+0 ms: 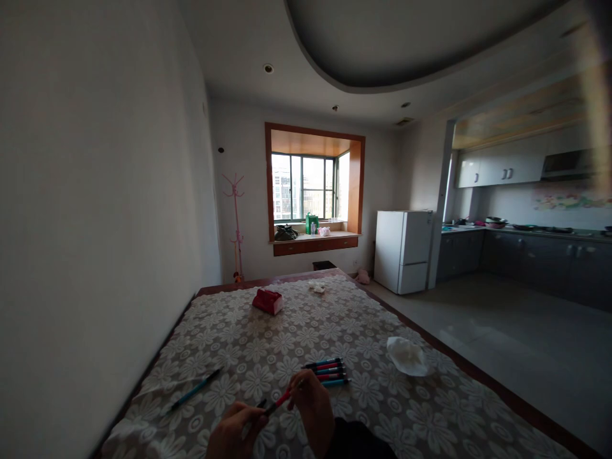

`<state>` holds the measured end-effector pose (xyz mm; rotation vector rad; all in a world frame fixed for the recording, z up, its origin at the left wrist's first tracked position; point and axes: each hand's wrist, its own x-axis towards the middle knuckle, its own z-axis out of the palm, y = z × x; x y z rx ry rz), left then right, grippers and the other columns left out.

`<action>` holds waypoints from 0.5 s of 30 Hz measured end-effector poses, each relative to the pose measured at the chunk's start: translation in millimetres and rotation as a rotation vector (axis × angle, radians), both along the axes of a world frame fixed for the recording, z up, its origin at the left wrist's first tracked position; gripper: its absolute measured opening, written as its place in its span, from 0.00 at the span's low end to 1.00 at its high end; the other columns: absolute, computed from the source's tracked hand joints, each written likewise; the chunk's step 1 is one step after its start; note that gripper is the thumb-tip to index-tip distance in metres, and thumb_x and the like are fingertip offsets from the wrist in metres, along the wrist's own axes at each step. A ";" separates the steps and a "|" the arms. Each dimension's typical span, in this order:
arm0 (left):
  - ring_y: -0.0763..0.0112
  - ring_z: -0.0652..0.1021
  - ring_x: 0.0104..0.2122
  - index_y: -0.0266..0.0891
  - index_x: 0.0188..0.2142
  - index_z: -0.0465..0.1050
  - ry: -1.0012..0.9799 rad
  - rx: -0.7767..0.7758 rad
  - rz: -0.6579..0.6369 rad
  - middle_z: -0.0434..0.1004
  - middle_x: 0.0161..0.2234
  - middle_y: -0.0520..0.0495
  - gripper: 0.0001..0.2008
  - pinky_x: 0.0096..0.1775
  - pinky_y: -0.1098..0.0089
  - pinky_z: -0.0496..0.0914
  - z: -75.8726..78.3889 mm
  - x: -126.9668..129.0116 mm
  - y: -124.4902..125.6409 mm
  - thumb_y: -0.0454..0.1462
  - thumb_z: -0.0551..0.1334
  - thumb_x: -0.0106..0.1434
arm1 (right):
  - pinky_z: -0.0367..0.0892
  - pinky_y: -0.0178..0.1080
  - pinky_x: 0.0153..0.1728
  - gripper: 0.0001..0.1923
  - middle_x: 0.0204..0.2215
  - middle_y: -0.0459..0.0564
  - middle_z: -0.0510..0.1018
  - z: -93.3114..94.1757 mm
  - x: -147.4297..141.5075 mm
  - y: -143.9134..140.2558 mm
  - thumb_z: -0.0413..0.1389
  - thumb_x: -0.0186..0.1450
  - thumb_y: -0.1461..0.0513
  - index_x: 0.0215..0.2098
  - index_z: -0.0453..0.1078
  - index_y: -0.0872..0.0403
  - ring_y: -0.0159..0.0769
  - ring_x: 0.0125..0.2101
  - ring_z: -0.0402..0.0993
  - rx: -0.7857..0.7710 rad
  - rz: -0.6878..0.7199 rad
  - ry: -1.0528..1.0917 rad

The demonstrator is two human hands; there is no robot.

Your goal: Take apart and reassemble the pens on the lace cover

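A red and black pen (282,400) is held above the tablecloth between both hands. My left hand (238,428) has its fingers closed on the pen's dark lower end. At the red upper end, the fingers of my right hand (310,398) are pinched around it. Just beyond my right hand lies a row of several blue, red and black pens (332,368), side by side. One blue pen (195,390) rests alone on the cloth, to the left of my left hand.
A red packet (268,301) and a small crumpled white piece (316,289) lie toward the table's far end. Crumpled white tissue (407,357) is near the right edge. The floral tablecloth (287,341) covers the table; a wall (95,223) borders its left side.
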<state>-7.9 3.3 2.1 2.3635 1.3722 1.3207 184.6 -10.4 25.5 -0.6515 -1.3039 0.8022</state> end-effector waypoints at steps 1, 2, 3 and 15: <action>0.73 0.79 0.25 0.49 0.30 0.79 0.009 0.003 -0.002 0.77 0.26 0.52 0.17 0.28 0.77 0.74 0.6 0.0 -0.2 0.53 0.56 0.61 | 0.67 0.34 0.25 0.12 0.28 0.47 0.69 -0.7 0.1 0.6 0.53 0.66 0.53 0.34 0.64 0.53 0.32 0.25 0.68 -0.013 0.012 0.013; 0.73 0.79 0.25 0.48 0.30 0.79 0.029 -0.002 -0.015 0.77 0.26 0.52 0.17 0.28 0.78 0.74 0.8 0.0 -0.1 0.53 0.56 0.61 | 0.67 0.34 0.25 0.12 0.27 0.47 0.69 -1.0 0.0 1.0 0.53 0.66 0.52 0.34 0.64 0.53 0.32 0.25 0.68 -0.025 0.024 0.020; 0.73 0.79 0.25 0.48 0.30 0.78 0.053 -0.010 -0.033 0.78 0.27 0.52 0.16 0.29 0.78 0.74 0.6 0.0 0.1 0.52 0.57 0.61 | 0.67 0.34 0.25 0.13 0.27 0.47 0.69 -1.1 -0.2 1.2 0.54 0.65 0.52 0.33 0.64 0.53 0.32 0.25 0.69 -0.037 0.036 0.025; 0.73 0.79 0.28 0.47 0.30 0.75 0.129 0.040 -0.124 0.77 0.27 0.53 0.08 0.31 0.78 0.73 -0.2 1.3 0.2 0.44 0.59 0.62 | 0.67 0.34 0.25 0.19 0.24 0.49 0.73 0.3 -0.2 1.8 0.51 0.66 0.48 0.31 0.66 0.55 0.32 0.23 0.70 -0.118 0.076 0.001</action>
